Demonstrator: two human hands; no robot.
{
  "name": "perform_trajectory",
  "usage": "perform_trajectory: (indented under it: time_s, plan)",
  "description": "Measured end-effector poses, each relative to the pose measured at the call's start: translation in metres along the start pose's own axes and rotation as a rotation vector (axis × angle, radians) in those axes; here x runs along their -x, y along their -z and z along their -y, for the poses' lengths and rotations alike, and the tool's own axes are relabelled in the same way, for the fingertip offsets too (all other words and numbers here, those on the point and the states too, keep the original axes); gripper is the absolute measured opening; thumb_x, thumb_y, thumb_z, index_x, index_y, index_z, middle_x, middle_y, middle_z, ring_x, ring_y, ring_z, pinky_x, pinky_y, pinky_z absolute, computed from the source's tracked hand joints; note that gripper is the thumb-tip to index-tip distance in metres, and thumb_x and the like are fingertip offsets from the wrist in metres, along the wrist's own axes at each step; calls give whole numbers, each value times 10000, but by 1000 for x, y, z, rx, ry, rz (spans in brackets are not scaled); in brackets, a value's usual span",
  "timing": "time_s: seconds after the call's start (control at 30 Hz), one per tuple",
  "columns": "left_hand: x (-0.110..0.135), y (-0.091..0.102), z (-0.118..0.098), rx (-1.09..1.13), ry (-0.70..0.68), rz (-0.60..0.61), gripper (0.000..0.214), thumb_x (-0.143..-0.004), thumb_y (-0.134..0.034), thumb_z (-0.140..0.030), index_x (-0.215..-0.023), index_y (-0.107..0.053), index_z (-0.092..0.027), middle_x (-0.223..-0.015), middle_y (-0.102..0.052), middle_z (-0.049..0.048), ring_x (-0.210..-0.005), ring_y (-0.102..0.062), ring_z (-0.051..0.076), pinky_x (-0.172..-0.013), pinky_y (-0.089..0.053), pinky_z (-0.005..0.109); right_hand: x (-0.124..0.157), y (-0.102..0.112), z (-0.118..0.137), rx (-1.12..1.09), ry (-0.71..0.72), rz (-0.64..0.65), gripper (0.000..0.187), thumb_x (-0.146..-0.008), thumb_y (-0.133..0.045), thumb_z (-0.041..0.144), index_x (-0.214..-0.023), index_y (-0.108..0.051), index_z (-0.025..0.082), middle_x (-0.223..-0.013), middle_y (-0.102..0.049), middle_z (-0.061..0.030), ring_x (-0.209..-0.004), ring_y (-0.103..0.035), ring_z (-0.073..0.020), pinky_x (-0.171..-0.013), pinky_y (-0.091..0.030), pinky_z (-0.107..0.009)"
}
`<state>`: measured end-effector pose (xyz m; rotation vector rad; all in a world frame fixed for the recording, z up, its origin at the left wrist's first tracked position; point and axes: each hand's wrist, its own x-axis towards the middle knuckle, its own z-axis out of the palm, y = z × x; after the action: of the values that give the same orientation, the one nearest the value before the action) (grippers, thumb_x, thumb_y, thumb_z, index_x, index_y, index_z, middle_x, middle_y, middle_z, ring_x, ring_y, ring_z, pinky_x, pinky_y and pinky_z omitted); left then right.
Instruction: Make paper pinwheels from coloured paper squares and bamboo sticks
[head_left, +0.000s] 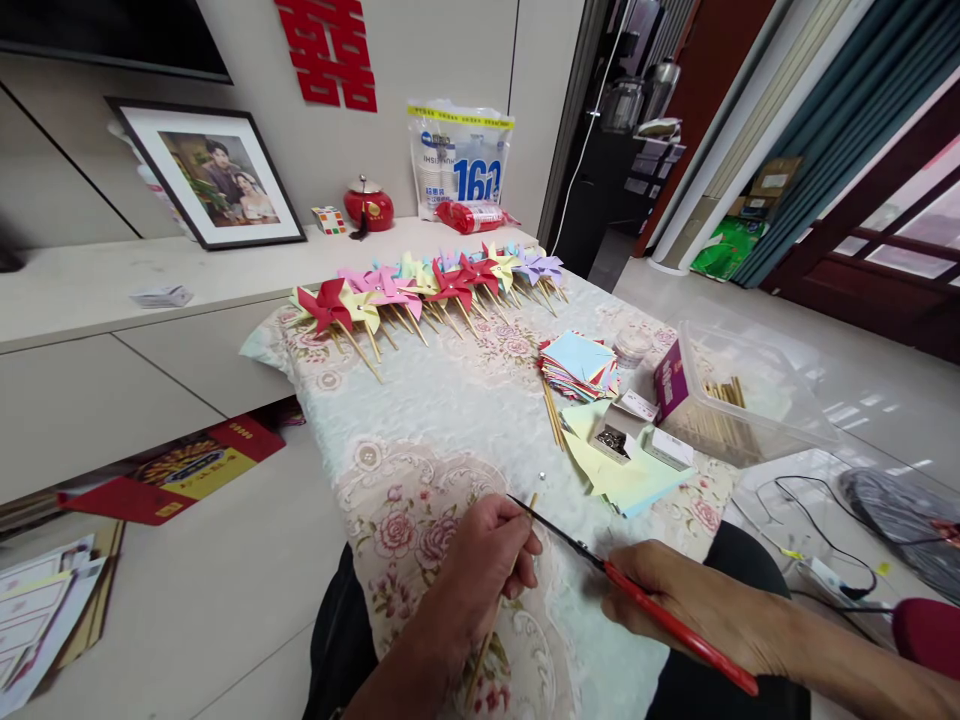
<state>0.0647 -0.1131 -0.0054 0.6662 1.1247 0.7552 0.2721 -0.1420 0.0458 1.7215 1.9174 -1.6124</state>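
Floral cloth covers the desk [450,420], which runs away from me towards a pale sideboard [112,290] against the wall. A row of paper pinwheels [435,285] lies across its far end.

Close to me, the left hand [480,570] is curled shut around a thin wooden stick [480,660]. The stick slants up through the fist, and only its tip shows beyond the fingers. The right hand [690,605] is closed on the red handles of the scissors [630,590], with the dark blades reaching left to meet that tip. How far the blades are parted I cannot tell (they read as one thin line).

To my mind the work at the tip wants a firm pinch high on the stick, so the tip cannot wobble. The blade point should press away from the left fingers, with the fist braced on the cloth.

As for room, the middle of the desk between my hands and the pinwheels lies open, apart from one small pin [541,477] just beyond the stick. To the right it is crowded: a stack of paper squares [579,365], yellow sheets [622,475] and a clear box [750,400], with cables [810,530] beyond the desk's right edge. The near edge is right under my wrists, so I judge any swing is safest forward and left.
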Motion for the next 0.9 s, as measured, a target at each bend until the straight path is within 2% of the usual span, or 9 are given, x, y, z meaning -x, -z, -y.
perform_trajectory:
  time_s: [0.1,0.3,0.53,0.73,0.9]
  plan:
    - [-2,-2,1,-48,21,-21,92,-742,-577,-203,-691,-504,-178,-611,-629,-9,-348,-490,61,-314,-234,165,1,3,7,26,-68,43,245,-868,-537,311,-689,-418,192,-657,-391,38,-617,-314,-105,-515,-260,-230]
    - [-5,-4,4,-139,24,-5,140,-819,-541,-194,-684,-520,-165,-615,-632,10,-354,-537,89,-277,-310,173,4,8,8,26,-60,80,235,-865,-546,316,-703,-427,193,-643,-359,52,-594,-301,-94,-492,-241,-231]
    - [-3,-4,2,-189,71,2,176,-889,-496,-163,-714,-518,-159,-632,-644,17,-373,-576,106,-290,-399,187,7,10,16,-44,-110,129,223,-848,-542,271,-681,-407,209,-510,-291,88,-431,-301,-57,-410,-147,-223]
    - [-1,-6,-1,-227,88,-8,218,-921,-455,-141,-709,-506,-159,-623,-643,19,-363,-571,105,-292,-412,192,6,9,18,-57,-116,115,205,-809,-538,234,-655,-405,209,-482,-313,94,-383,-363,-50,-387,-145,-212]
    - [-2,-7,3,-249,83,-24,212,-903,-479,-155,-693,-501,-168,-604,-638,11,-344,-550,101,-285,-396,195,6,9,17,-70,-126,124,235,-795,-536,232,-621,-380,215,-455,-310,97,-371,-360,-50,-377,-146,-206]
